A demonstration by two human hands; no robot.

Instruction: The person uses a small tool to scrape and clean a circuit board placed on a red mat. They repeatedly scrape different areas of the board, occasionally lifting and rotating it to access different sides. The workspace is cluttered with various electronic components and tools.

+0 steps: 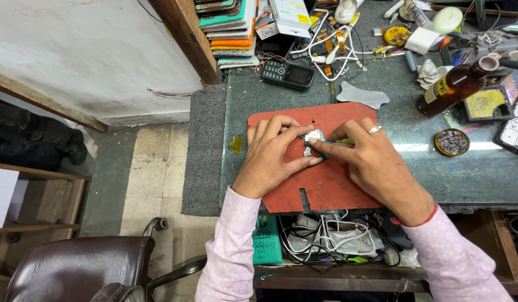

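Observation:
On a red work mat (331,190) lies a small circuit board with a silver metal shield (314,137). My left hand (273,154) pinches the board's left side between thumb and fingers. From the right, my right hand (371,162), with a ring on one finger, presses on the board and holds a thin green-handled tool (344,141) against it. Both sleeves are pale pink.
A black keypad phone (287,74), white cables (331,45) and stacked boxes (231,28) sit at the back of the green worktop. A brown bottle (454,86), a round tin (452,141) and a tray (485,104) stand to the right. A brown chair (74,268) is at lower left.

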